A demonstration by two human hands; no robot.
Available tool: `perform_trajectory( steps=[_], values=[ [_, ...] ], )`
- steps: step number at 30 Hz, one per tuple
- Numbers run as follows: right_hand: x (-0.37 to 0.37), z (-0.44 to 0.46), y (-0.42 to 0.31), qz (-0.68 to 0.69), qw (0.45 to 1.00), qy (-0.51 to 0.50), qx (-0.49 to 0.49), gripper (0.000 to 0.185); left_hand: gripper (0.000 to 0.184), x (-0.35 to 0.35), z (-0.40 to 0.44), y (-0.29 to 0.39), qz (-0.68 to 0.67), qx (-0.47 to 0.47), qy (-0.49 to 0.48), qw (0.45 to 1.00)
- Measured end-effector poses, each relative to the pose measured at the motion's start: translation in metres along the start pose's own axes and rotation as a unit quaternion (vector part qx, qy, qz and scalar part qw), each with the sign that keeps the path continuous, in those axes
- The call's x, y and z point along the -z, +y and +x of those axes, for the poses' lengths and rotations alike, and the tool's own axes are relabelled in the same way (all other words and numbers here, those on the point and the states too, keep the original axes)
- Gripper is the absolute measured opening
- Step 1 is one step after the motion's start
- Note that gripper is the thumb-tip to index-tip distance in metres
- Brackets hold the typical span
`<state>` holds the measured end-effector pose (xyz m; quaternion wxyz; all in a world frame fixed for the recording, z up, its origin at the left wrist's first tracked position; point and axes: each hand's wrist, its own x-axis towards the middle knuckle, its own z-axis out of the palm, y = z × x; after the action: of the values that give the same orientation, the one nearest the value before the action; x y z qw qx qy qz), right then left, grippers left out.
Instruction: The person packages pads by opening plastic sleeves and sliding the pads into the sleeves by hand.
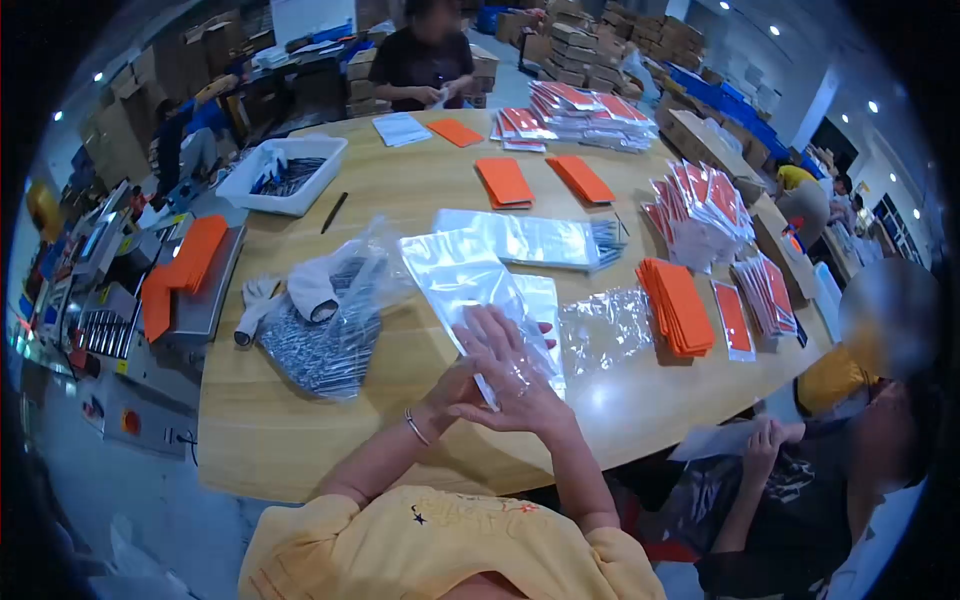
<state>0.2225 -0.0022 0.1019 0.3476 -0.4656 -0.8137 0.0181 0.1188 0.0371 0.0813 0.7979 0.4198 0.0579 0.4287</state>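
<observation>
A stack of clear plastic bags (455,262) is held up over the near middle of the table, tilted away from me. My left hand (452,392), with a bracelet at the wrist, grips it from beneath and is partly hidden. Across the top of the bags lies my right hand (512,365), its fingers stretched out flat on the plastic. Just beyond lies another pile of clear bags (550,240) on the table. Right of my hands is a crumpled clear sheet (610,330), next to a stack of orange cards (675,308).
A clear bag of thin dark items (325,345) and white gloves (312,290) lie left. Behind stand a white bin (285,175), a black pen (334,212), orange card stacks (503,183) and packed bags (590,115). One person (425,65) stands opposite; another (790,500) sits right.
</observation>
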Motion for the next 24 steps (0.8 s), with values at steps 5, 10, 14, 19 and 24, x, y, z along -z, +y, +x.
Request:
perform_trajectory(
  steps=[5,10,14,19,24],
  values=[
    [0.001,-0.023,0.017,0.056,0.99,-0.08,-0.103,0.074,0.044,0.046,0.033,-0.037,-0.113,0.014,-0.056,0.992],
    [0.064,-0.056,0.077,0.194,0.963,0.062,-0.176,0.042,0.049,0.06,0.059,-0.013,-0.153,0.056,0.086,0.983],
    [0.119,-0.091,0.195,-0.185,0.893,0.208,-0.353,0.043,0.054,0.067,0.078,0.0,-0.144,-0.035,0.113,0.982],
    [0.149,-0.15,0.292,-0.412,0.755,0.054,-0.508,0.068,0.058,0.083,0.094,-0.008,-0.282,-0.057,-0.015,0.958],
    [0.164,-0.156,0.297,-0.246,0.837,0.074,-0.483,0.074,0.067,0.08,0.099,-0.005,-0.305,-0.032,-0.049,0.95]
  ],
)
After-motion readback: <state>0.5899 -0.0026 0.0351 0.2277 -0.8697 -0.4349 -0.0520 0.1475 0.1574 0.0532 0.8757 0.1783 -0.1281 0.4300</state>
